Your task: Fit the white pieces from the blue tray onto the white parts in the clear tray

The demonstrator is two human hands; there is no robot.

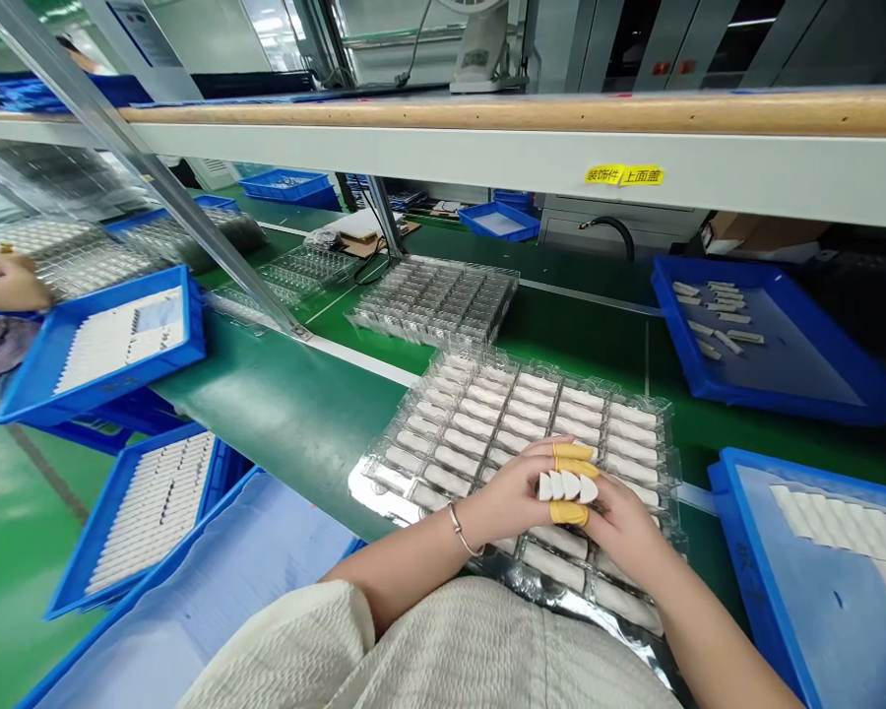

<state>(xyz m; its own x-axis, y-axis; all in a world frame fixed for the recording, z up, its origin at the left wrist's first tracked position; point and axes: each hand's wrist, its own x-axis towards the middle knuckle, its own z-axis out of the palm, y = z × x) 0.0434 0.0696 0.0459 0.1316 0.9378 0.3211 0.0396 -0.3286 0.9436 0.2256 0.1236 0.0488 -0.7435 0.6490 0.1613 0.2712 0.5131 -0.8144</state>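
Observation:
Above a clear plastic blister tray [491, 418] filled with rows of white pieces, my two hands meet. Between them is a short row of white plastic pieces [567, 486], side by side with their rounded ends facing me. My left hand [517, 492] is closed on this row from the left, with yellow finger covers on its fingertips. From the right, my right hand [630, 522] closes on the same row, its fingers partly hidden behind the pieces. A bracelet [462, 530] circles my left wrist.
Blue bins with white pieces stand at right, one near [745, 551] and one farther back [768, 379]. More blue bins [184, 325] are at left. Stacked clear trays [443, 295] lie behind. A shelf beam [443, 153] crosses above. Another person's hand [7, 279] is far left.

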